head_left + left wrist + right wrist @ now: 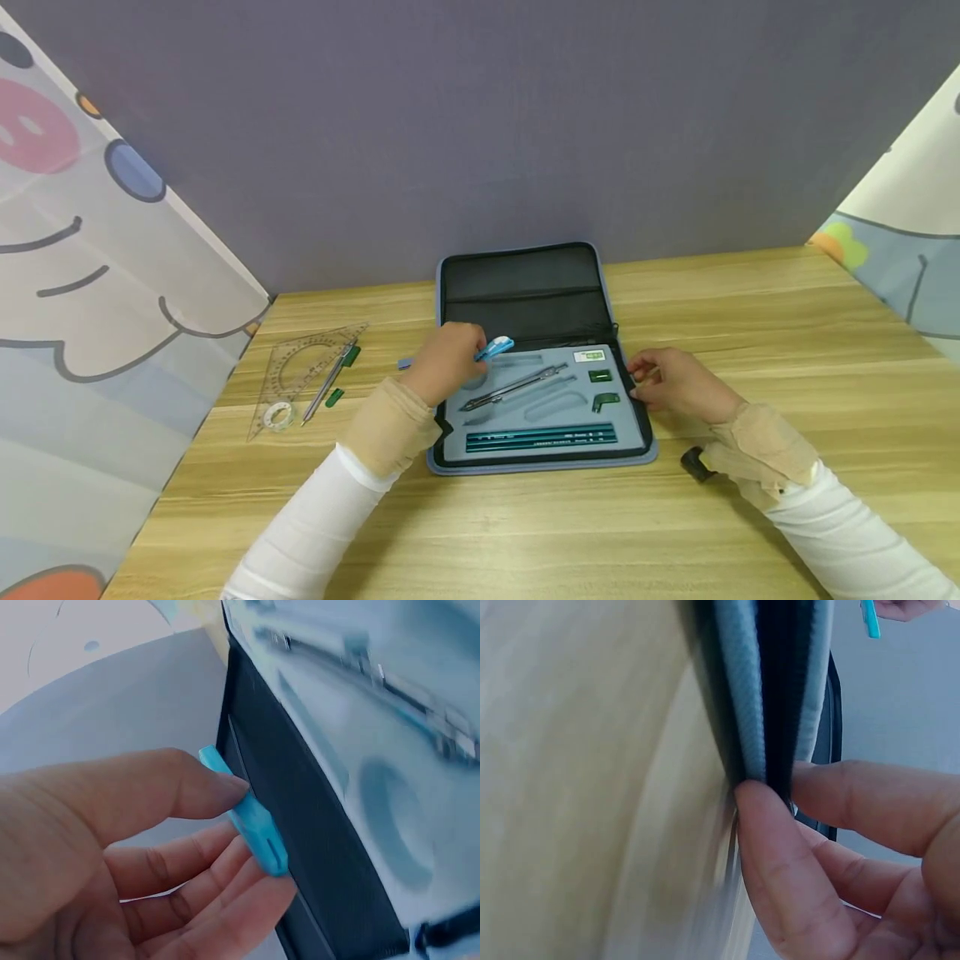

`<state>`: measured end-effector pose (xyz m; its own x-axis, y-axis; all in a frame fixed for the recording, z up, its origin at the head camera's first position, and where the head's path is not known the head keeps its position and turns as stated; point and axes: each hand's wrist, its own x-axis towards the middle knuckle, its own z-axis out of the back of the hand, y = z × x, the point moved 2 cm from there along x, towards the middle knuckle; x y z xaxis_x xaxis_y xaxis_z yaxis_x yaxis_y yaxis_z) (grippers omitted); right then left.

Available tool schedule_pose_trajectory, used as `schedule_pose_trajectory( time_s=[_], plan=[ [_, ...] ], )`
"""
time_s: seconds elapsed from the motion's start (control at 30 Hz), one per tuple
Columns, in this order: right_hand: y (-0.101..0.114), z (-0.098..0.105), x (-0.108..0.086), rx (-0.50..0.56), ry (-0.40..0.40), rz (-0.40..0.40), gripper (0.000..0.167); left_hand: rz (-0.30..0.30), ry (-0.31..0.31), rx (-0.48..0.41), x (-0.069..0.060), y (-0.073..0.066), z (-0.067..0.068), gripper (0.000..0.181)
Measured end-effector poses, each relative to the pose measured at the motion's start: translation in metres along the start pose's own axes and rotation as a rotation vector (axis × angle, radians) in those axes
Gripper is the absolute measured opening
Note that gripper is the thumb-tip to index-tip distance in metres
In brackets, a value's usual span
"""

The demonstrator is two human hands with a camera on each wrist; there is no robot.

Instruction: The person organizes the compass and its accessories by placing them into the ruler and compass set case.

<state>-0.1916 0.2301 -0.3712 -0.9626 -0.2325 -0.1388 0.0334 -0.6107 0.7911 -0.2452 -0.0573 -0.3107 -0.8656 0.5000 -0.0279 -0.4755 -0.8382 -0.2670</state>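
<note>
An unzipped drawing-set case (525, 317) lies on the table, its black lid folded back and a pale tray facing up. Over the tray's left part, my left hand (447, 360) pinches a small light-blue plastic tool with a white part (495, 347); its exact kind is unclear. The left wrist view shows this blue tool (259, 829) between thumb and fingers. My right hand (678, 385) pinches the case's right edge, and the right wrist view shows its fingers on the blue fabric rim (744, 697). In the tray lie a metal compass (513, 388) and dark green pencils (540, 437).
A sharpener (600, 376), an eraser (589, 356) and a green clip-like piece (606, 402) sit at the tray's right. Left of the case lie a clear set square (273, 367), a tape roll (278, 415), a metal pen-like tool (324, 392) and small green pieces (334, 397). A grey partition (480, 142) stands behind.
</note>
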Motion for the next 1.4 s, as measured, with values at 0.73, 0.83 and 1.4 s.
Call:
schedule_pose_trajectory(
  time_s=[0.73,0.83,1.4],
  plan=[
    [-0.001,0.0,0.0,-0.001,-0.003,-0.004,0.032,-0.144,0.094,-0.044,-0.007,-0.049,-0.034,0.035],
    [-0.001,0.0,0.0,0.004,-0.002,-0.001,0.033,-0.17,0.089,-0.035,-0.007,-0.054,-0.037,0.035],
    [0.0,0.001,0.001,0.005,-0.003,0.008,0.031,-0.227,0.066,0.016,-0.002,-0.069,-0.053,0.05]
  ],
)
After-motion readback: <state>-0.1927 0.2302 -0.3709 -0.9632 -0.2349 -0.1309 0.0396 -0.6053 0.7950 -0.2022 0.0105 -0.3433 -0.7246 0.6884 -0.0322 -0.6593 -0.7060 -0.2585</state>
